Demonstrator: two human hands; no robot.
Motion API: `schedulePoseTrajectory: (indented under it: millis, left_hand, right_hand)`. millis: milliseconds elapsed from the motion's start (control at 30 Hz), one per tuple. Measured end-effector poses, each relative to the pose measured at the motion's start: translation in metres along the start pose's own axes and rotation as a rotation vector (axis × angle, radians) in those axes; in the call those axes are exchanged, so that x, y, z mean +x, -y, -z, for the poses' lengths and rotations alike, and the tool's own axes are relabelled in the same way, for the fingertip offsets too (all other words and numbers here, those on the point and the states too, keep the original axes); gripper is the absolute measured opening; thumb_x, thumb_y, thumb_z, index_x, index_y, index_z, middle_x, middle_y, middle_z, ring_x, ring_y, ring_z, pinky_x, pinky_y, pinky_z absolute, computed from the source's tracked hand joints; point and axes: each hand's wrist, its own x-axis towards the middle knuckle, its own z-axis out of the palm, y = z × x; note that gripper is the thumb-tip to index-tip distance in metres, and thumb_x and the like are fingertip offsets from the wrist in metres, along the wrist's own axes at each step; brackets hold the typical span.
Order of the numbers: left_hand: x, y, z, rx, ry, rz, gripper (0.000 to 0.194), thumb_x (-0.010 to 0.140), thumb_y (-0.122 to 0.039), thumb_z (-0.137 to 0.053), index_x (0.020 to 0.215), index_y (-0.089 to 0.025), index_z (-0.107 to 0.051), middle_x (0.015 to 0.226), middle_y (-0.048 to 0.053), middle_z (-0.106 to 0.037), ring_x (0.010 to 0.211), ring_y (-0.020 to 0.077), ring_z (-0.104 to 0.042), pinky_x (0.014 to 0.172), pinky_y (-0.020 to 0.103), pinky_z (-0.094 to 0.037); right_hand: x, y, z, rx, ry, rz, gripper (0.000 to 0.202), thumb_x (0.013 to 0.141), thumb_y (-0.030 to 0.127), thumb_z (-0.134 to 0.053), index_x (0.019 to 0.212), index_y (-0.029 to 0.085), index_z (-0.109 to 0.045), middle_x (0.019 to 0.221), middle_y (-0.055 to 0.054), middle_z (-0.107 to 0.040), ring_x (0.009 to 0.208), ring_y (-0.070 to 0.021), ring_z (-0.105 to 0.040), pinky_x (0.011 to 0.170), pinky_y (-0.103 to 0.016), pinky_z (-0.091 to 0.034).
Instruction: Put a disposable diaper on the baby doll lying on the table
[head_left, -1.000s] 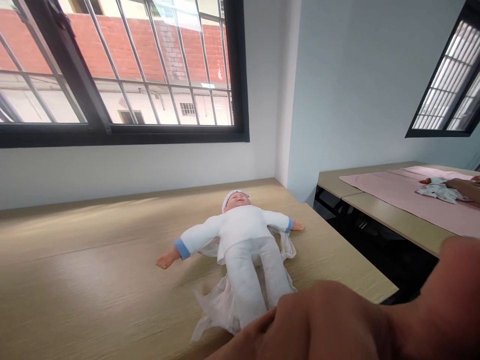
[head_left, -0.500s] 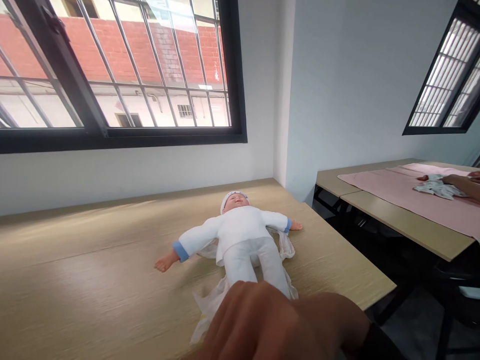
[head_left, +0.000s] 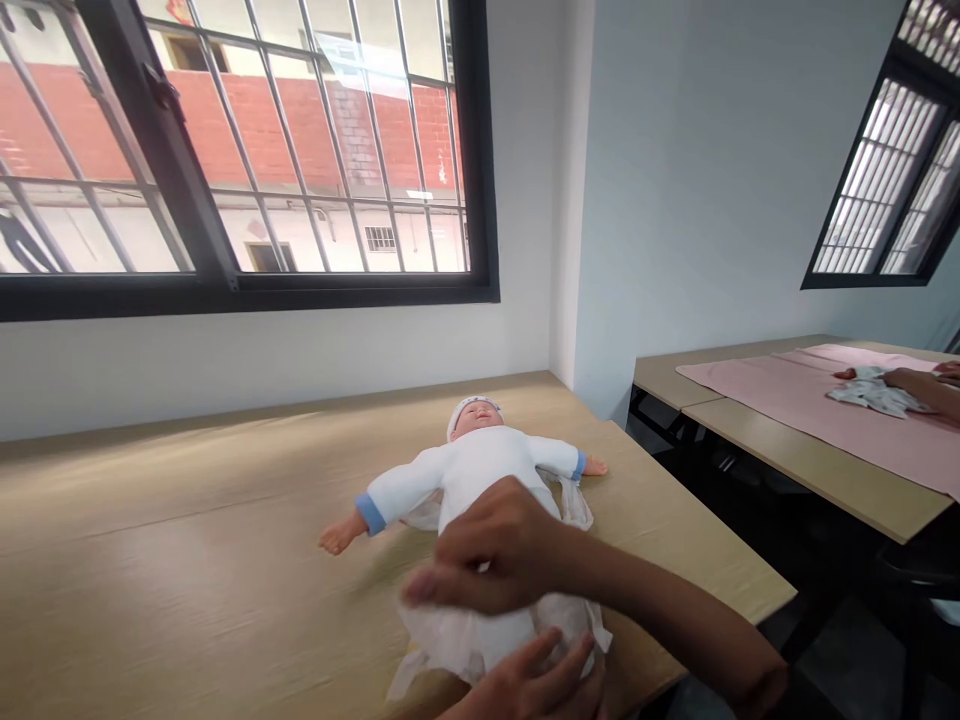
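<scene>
A baby doll (head_left: 487, 460) lies on its back on the wooden table, arms spread, in a white top with blue cuffs, pale trousers and a patterned cap. Over its waist and upper legs is my right hand (head_left: 499, 550), fingers curled and thumb pointing left. What those fingers hold, if anything, is hidden. Lower down, at the doll's legs, my left hand (head_left: 536, 680) has its fingers apart and slightly bent. Whether it presses on the leg I cannot tell. Thin white cloth (head_left: 442, 640) lies under and around the doll's lower body.
The wooden table (head_left: 187, 560) stands against the wall below a barred window (head_left: 322, 150). Across a gap at right is another table (head_left: 817, 490) with a pink cloth (head_left: 787, 400). There, another person's arm (head_left: 919, 385) rests by a patterned cloth (head_left: 874, 390).
My right hand has moved up and away from me, from the near edge to over the doll's waist. My left hand has come into view at its legs. The view has tilted slightly upward.
</scene>
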Motion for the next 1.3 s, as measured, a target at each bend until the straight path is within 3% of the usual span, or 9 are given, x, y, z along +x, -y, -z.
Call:
schedulePoseTrajectory:
  millis: [100,267,367,433,533,633,733,967,1300]
  left_hand:
    - [0.000,-0.004,-0.003,0.152,-0.138,-0.093,0.016,0.091,-0.028,-0.052,0.095,-0.024,-0.067,0.114,-0.006,-0.066,0.112,0.0129,-0.056,0.079,0.022,-0.053]
    - [0.003,-0.002,0.005,0.261,-0.148,-0.123,0.014,0.087,-0.029,-0.059,0.099,-0.025,-0.066,0.126,-0.004,-0.059,0.117,0.0146,-0.051,0.083,0.023,-0.051]
    - [0.010,-0.004,0.019,0.184,-0.134,-0.116,0.015,0.086,-0.036,-0.060,0.095,-0.026,-0.066,0.112,-0.004,-0.065,0.113,0.0170,-0.054,0.086,0.027,-0.050]
    - [0.016,-0.004,0.029,0.148,-0.095,-0.109,0.015,0.085,-0.039,-0.060,0.092,-0.027,-0.066,0.106,-0.004,-0.067,0.111,0.0180,-0.055,0.086,0.029,-0.050]
    - [0.022,-0.003,0.039,0.111,-0.062,-0.126,0.020,0.086,-0.043,-0.058,0.091,-0.025,-0.066,0.104,-0.002,-0.068,0.110,0.0194,-0.056,0.085,0.030,-0.050]
    - [0.023,0.000,0.042,0.093,-0.058,-0.163,0.023,0.086,-0.044,-0.057,0.092,-0.023,-0.066,0.103,0.000,-0.068,0.110,0.0213,-0.056,0.083,0.031,-0.050]
    - [0.021,0.002,0.041,0.091,-0.053,-0.187,0.023,0.086,-0.043,-0.057,0.093,-0.023,-0.066,0.105,0.001,-0.068,0.111,0.0226,-0.055,0.084,0.032,-0.050]
    - [0.019,0.003,0.043,0.052,0.007,-0.200,0.020,0.088,-0.040,-0.055,0.095,-0.024,-0.064,0.110,0.001,-0.066,0.115,0.0243,-0.052,0.087,0.036,-0.048]
    - [0.018,0.001,0.041,0.027,-0.021,-0.175,0.020,0.086,-0.042,-0.057,0.095,-0.026,-0.064,0.108,-0.001,-0.065,0.118,0.0238,-0.049,0.089,0.036,-0.047]
  right_hand:
    - [-0.017,-0.057,0.013,-0.207,-0.231,-0.210,0.058,0.093,0.046,-0.022,0.045,0.016,-0.034,0.052,0.007,-0.021,0.049,-0.0024,-0.026,0.051,-0.020,-0.025]
    - [-0.085,-0.164,0.039,-0.181,-0.621,-0.610,0.052,0.090,0.051,-0.037,0.047,0.022,-0.027,0.045,0.004,-0.029,0.047,-0.0101,-0.028,0.047,-0.025,-0.027]
    - [-0.116,-0.197,0.055,-0.204,-0.577,-0.712,0.053,0.088,0.054,-0.039,0.048,0.020,-0.038,0.046,0.002,-0.040,0.048,-0.0129,-0.039,0.052,-0.026,-0.034]
    - [-0.128,-0.205,0.063,-0.237,-0.467,-0.771,0.044,0.084,0.054,-0.048,0.058,0.018,-0.052,0.052,0.001,-0.049,0.052,-0.0141,-0.046,0.056,-0.026,-0.038]
    - [-0.135,-0.206,0.073,-0.163,-0.229,-0.793,0.036,0.073,0.049,-0.065,0.087,0.017,-0.064,0.084,-0.006,-0.065,0.073,-0.0181,-0.058,0.066,-0.026,-0.045]
    - [-0.140,-0.206,0.082,-0.023,-0.056,-0.788,0.042,0.072,0.045,-0.068,0.103,0.017,-0.066,0.109,-0.010,-0.064,0.095,-0.0226,-0.060,0.080,-0.030,-0.048]
    - [-0.147,-0.208,0.091,0.013,-0.025,-0.874,0.043,0.080,0.044,-0.060,0.114,0.017,-0.064,0.119,-0.012,-0.062,0.102,-0.0249,-0.060,0.086,-0.034,-0.048]
    - [-0.166,-0.219,0.102,-0.067,0.087,-0.932,0.039,0.077,0.045,-0.063,0.102,0.015,-0.069,0.116,-0.014,-0.063,0.105,-0.0283,-0.058,0.093,-0.038,-0.044]
    - [-0.167,-0.217,0.102,0.177,0.086,-0.955,0.042,0.066,0.050,-0.072,0.091,0.017,-0.065,0.098,-0.010,-0.068,0.093,-0.0255,-0.062,0.081,-0.034,-0.047]
